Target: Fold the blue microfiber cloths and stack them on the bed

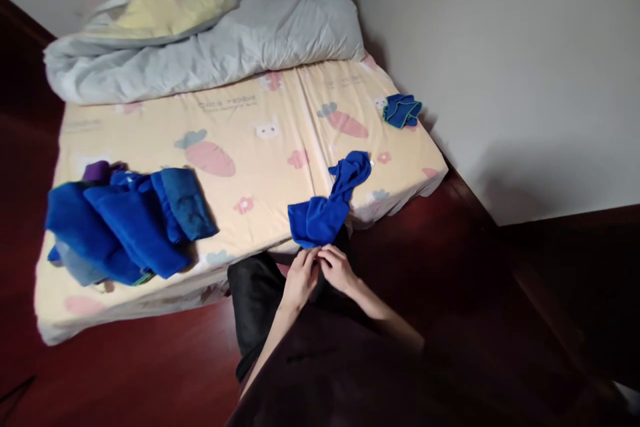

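My left hand (301, 275) and my right hand (338, 269) meet over my lap at the bed's near edge. Their fingers are curled and the fingertips come together; whatever may be between them is hidden. Just beyond the fingertips lies a twisted blue cloth (316, 219), spread wider at its near end and bunched at its far end. I cannot tell whether the fingers grip its near edge or only lie beside it.
Folded blue cloths (135, 230) are piled on the bed's left. A green-edged blue cloth (401, 111) lies crumpled at the right. Across the back lies a grey quilt (280, 20) with a yellow side showing. The patterned sheet (260, 160) covers the bed beside a white wall (500, 67).
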Action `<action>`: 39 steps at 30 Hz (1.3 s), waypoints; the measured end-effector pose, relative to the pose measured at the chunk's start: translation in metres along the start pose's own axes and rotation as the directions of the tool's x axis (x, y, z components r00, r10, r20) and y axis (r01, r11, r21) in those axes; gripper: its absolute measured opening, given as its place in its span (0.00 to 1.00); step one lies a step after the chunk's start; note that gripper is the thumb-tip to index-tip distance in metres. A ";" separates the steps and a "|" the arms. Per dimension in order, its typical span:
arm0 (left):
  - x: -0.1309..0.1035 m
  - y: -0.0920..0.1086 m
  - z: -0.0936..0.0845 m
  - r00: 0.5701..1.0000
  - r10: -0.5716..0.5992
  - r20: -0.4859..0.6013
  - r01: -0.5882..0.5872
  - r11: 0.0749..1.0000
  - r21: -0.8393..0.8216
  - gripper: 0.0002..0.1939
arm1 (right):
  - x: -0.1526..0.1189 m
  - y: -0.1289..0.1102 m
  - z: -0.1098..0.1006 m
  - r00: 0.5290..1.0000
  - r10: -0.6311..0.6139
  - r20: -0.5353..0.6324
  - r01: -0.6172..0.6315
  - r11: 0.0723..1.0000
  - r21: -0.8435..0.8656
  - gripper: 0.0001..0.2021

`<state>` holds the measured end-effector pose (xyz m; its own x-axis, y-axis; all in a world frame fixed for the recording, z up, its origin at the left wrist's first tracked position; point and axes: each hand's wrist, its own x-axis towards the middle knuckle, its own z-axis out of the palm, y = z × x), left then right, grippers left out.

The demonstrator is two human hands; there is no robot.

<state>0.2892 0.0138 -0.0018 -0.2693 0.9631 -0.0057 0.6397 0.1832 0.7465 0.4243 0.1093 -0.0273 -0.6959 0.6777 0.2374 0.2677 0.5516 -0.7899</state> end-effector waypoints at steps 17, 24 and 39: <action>-0.102 -0.002 -0.051 0.864 0.235 -0.445 -0.194 0.972 0.136 0.19 | -0.010 -0.014 0.009 0.938 -0.344 0.034 0.346 0.932 -0.105 0.16; -0.121 -0.018 -0.101 0.552 0.281 -0.785 -0.005 0.943 0.334 0.14 | 0.007 0.004 -0.033 0.946 -0.221 -0.239 0.159 0.954 -0.255 0.20; -0.155 -0.056 -0.214 0.285 0.280 -0.917 0.407 0.831 0.380 0.12 | -0.025 0.010 -0.162 0.942 0.027 -0.334 -0.145 0.932 -0.333 0.18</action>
<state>0.1410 -0.1877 0.1002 -0.5576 0.1453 0.8173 0.6957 0.6190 0.3646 0.5529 0.1766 0.0505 -0.4259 0.8158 0.3913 0.5722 0.5779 -0.5819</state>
